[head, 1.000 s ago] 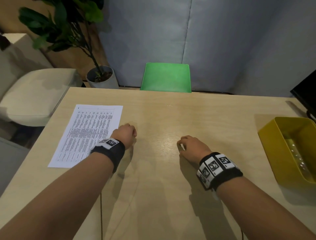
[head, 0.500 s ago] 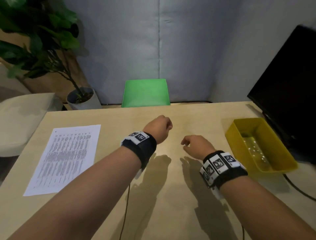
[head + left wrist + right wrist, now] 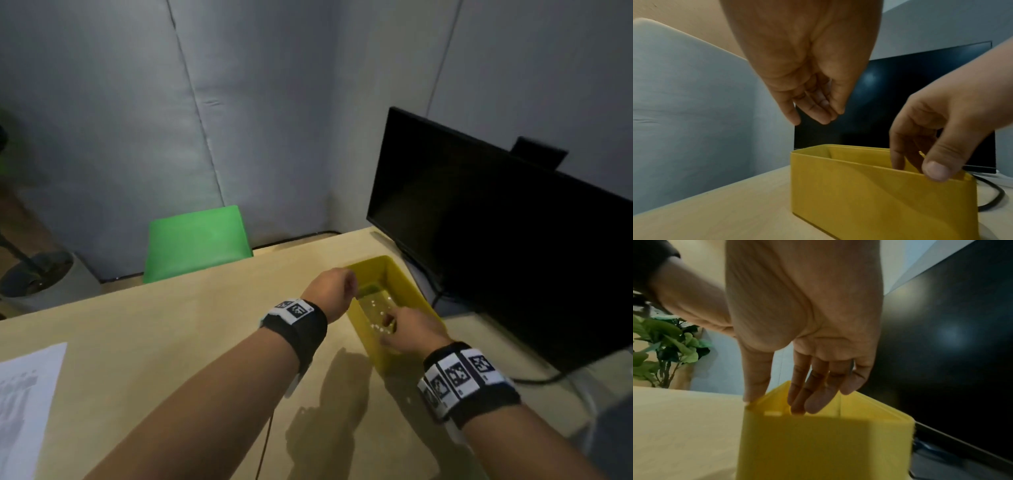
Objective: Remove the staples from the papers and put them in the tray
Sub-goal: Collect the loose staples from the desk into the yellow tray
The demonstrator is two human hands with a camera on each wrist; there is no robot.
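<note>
The yellow tray (image 3: 409, 284) stands on the table's right side, with several small shiny staples (image 3: 376, 303) on its floor. My left hand (image 3: 342, 284) hovers over the tray's far left rim. In the left wrist view its fingers (image 3: 824, 113) hang down loosely, apart from the thumb, and I see nothing between them. My right hand (image 3: 394, 329) is at the tray's near end: its thumb (image 3: 935, 170) presses the outside of the wall and its fingers (image 3: 797, 407) reach inside, pinching the wall. The printed paper (image 3: 27, 394) lies far left on the table.
A black monitor (image 3: 496, 240) stands right behind the tray, with its cable (image 3: 534, 378) trailing over the table beside it. A green chair (image 3: 197, 240) and a plant pot (image 3: 41, 274) sit beyond the table's far edge. Grey panels wall the space.
Both hands have travelled right from the table's middle to the tray. The left hand now hangs over it and the right hand has taken its near wall. The view has swung right.
</note>
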